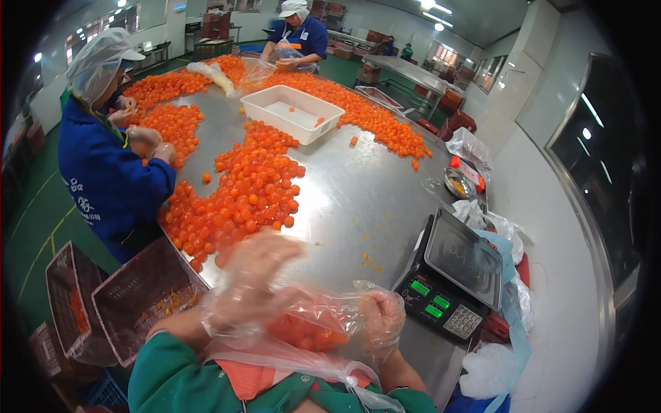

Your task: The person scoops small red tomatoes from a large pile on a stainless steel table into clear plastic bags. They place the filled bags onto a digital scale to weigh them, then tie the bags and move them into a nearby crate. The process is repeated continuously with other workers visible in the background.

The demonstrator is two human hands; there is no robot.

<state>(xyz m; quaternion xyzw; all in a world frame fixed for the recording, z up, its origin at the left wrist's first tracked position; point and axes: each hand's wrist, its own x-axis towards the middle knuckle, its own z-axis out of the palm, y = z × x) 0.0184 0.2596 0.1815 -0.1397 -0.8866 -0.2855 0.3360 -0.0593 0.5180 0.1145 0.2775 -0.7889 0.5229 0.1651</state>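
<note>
My right hand (383, 319), in a thin transparent glove, has its fingers closed on the edge of a transparent plastic bag (350, 303). Inside the bag, close to my body, lie several orange-red balls that look like egg yolks (310, 334). My left hand (256, 272), also gloved, is raised beside the bag's left side, between it and the pile. Motion smears its fingers, so I cannot make out whether they hold anything. Just beyond that hand a big heap of the same egg yolks (241, 189) spreads over the steel table (337, 206).
A digital scale (447, 275) with lit green displays stands right of my right hand. A white tray (292, 113) sits mid-table. Behind it are more yolks (372, 124) and a metal bowl (459, 183). Co-workers in blue stand left (113, 158) and far (303, 38). Crates (144, 296) stand lower left.
</note>
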